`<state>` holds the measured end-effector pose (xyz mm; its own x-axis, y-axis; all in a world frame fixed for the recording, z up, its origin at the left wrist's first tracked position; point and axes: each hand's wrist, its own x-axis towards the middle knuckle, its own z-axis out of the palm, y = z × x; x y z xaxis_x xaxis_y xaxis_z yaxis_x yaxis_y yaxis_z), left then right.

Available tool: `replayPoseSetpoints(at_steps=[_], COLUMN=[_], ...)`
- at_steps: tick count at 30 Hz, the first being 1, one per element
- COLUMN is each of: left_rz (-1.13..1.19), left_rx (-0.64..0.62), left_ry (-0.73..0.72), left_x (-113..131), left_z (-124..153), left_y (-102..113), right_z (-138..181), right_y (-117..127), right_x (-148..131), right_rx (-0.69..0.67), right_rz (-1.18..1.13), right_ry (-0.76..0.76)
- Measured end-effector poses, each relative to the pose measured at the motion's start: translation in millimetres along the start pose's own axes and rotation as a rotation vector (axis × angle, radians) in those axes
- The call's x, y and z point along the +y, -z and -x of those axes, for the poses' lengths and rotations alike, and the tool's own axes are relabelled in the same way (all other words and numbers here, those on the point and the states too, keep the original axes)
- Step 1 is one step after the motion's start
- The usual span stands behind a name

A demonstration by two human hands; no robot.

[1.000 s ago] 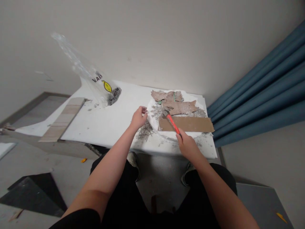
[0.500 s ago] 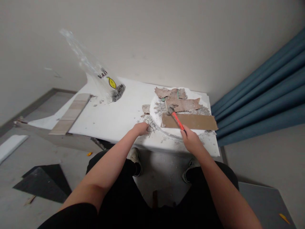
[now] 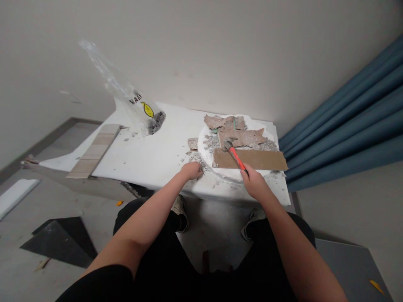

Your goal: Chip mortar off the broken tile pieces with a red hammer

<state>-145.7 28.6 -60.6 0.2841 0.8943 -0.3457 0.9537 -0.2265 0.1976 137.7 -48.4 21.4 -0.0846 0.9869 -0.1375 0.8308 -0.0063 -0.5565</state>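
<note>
My right hand (image 3: 255, 183) is wrapped round the red handle of a hammer (image 3: 236, 157). The hammer's metal head rests against a strip of brownish torn board (image 3: 247, 138) on a round white slab (image 3: 220, 172). Just in front of that head lies a flat brown plank (image 3: 252, 160). My left hand (image 3: 191, 170) is closed at the slab's left edge, over thin dark sticks or nails that show only in part. What its fingers pinch, if anything, is hidden. Grey crumbs (image 3: 195, 156) and a small brown fragment (image 3: 192, 144) lie beside it.
Everything stands on a white-covered table (image 3: 151, 159). A clear plastic bag (image 3: 138, 105) with a lemon print stands at its back left, near a wood-grain strip (image 3: 94, 151). Blue curtains (image 3: 346, 117) hang at the right. Black sheets (image 3: 59, 241) lie on the floor.
My left hand has shifted slightly right, covering more of the thin dark sticks. The hammer and my right hand have moved only a little to the right.
</note>
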Motion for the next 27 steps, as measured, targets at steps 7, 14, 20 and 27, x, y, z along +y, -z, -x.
replayPoseSetpoints(at_steps=[7,14,20,27], left_rz=[0.035,0.169,0.646,0.906], left_rx=[-0.038,0.259,0.591,0.509], left_ry=[0.067,0.375,0.033,-0.188], left_x=[12,-19,7,54], left_z=[-5,-17,-28,-42], left_y=[4,36,58,48], right_z=[0,-2,0,-1], right_y=[1,0,-1,7], right_x=[0,-1,-5,-1], right_rx=[-0.012,-0.029,-0.028,0.04], right_rz=[0.0,0.051,0.09,0.084], right_ry=[-0.008,-0.008,-0.025,-0.057])
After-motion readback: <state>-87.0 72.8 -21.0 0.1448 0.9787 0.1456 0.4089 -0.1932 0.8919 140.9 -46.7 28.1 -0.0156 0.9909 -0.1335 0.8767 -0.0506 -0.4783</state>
